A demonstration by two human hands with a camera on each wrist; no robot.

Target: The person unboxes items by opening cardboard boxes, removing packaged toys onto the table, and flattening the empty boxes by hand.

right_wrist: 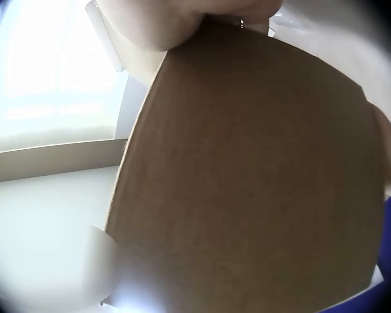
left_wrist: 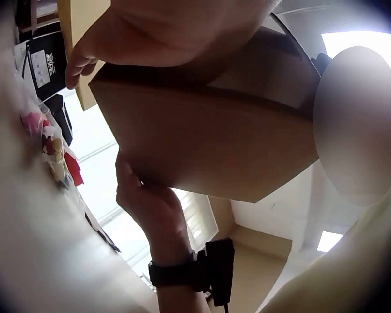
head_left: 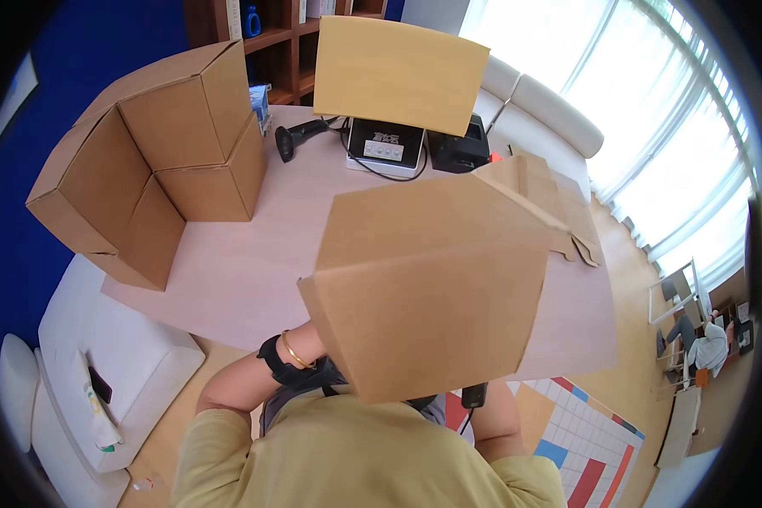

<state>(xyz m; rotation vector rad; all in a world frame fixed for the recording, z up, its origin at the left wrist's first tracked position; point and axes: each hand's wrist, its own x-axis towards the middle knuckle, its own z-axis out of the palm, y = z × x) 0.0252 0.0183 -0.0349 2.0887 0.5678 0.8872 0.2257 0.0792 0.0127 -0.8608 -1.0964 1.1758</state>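
Note:
A brown cardboard box is held up in front of my chest, over the near side of the table, and fills much of the head view. My left hand grips one side of it; in the left wrist view its fingers show past the box's corner. From the opposite side my right hand holds the box by its lower edge. In the right wrist view a broad plain panel of the box lies below my right hand. The head view shows only my left wrist and forearm; the box hides both hands there.
Several stacked cardboard boxes stand at the table's left. Behind are a barcode scanner, a yellow panel above a dark-screened device and a black device. Flattened cardboard lies right. Another person sits far right.

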